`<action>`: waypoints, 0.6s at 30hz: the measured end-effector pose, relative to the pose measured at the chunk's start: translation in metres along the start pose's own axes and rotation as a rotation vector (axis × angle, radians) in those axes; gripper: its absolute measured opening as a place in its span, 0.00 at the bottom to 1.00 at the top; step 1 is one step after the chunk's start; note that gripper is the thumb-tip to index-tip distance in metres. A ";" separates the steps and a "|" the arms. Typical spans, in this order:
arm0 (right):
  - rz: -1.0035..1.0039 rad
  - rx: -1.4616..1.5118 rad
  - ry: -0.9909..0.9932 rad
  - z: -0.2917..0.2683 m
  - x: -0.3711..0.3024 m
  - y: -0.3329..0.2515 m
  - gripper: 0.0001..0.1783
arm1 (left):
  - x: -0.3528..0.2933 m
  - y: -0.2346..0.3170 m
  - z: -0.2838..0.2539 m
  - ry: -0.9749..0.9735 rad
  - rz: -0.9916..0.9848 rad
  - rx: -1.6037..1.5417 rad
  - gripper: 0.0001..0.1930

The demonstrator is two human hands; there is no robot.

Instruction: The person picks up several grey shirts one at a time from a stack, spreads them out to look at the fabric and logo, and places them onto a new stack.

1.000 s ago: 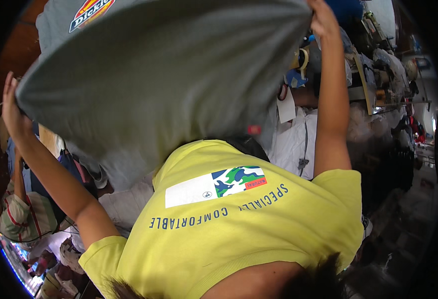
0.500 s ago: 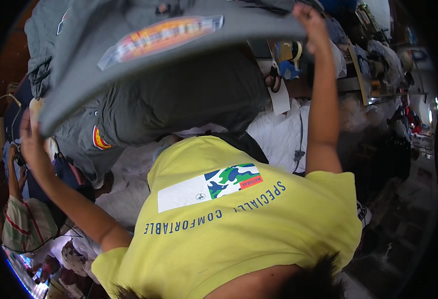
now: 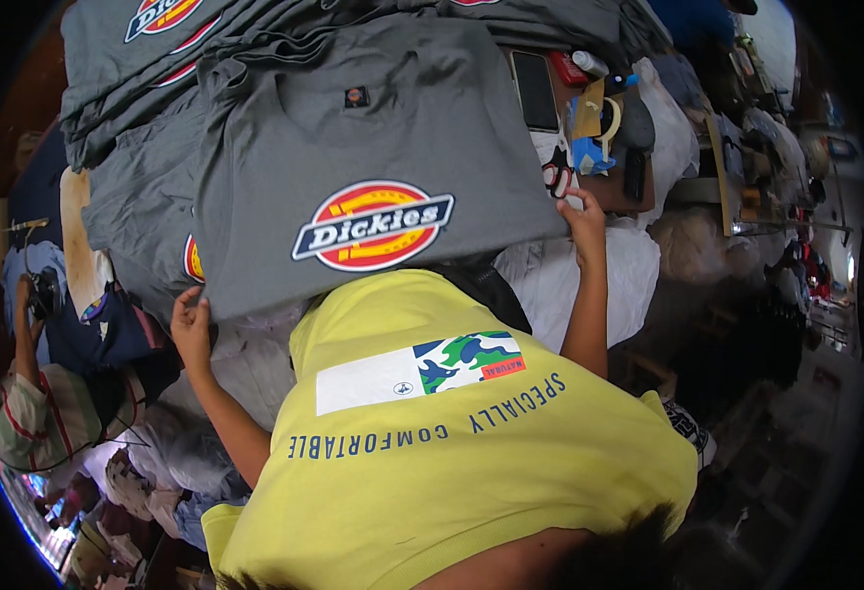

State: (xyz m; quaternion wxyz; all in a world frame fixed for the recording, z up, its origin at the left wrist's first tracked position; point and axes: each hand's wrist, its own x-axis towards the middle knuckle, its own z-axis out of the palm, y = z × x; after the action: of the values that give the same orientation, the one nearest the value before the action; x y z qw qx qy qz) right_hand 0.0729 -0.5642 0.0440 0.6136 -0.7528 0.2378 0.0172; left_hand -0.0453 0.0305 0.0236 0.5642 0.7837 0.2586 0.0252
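Note:
A grey T-shirt [image 3: 255, 197] with a red, yellow and dark blue oval print lies spread in front of me, folded edge toward my body. My left hand [image 3: 192, 329] is closed at its near left corner, the fingertips pinching the cloth. At the near right corner my right hand [image 3: 587, 231] grips the fabric edge between thumb and fingers. The shirt's collar, with a small dark label, points away from me. Beneath and to the left lies more grey cloth [image 3: 137, 211], partly covered by this shirt.
Folded grey shirts [image 3: 107, 108] are stacked at the far left. Right of the shirt are a phone [image 3: 534, 90], scissors [image 3: 557, 179], a tape roll [image 3: 610, 120] and a red box [image 3: 567, 69]. White plastic [image 3: 628, 280] lies near my right forearm. A co-worker in a striped sleeve [image 3: 48, 418] is at left.
The grey T-shirt has come down from a raised, blurred swing and now lies flat. Both my hands have lowered toward me and moved closer together, still on its corners.

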 end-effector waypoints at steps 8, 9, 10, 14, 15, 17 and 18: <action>-0.386 -0.980 0.167 0.029 0.014 0.015 0.14 | 0.039 0.010 0.037 0.294 0.454 0.649 0.09; -0.437 -0.861 0.105 0.039 0.028 0.006 0.13 | 0.055 0.035 0.047 0.325 0.484 0.629 0.08; -0.486 -0.736 0.042 0.051 0.046 -0.002 0.13 | 0.069 0.062 0.062 0.326 0.595 0.579 0.08; -0.709 -0.641 0.025 0.111 0.126 -0.034 0.18 | 0.150 0.121 0.116 0.130 0.819 0.616 0.10; -0.723 -0.613 0.039 0.127 0.141 -0.043 0.18 | 0.175 0.121 0.133 0.144 0.860 0.640 0.11; -0.743 -0.600 0.028 0.152 0.167 -0.055 0.19 | 0.204 0.128 0.158 0.175 0.878 0.765 0.13; -0.751 -0.615 -0.001 0.162 0.179 -0.059 0.19 | 0.209 0.135 0.170 0.197 0.851 0.867 0.14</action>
State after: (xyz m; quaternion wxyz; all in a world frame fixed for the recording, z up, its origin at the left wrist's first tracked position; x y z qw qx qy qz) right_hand 0.2966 -0.4657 0.0010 0.3266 -0.9330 -0.0667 -0.1356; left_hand 0.2423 -0.0576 0.0304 0.1081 0.9703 -0.0393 0.2129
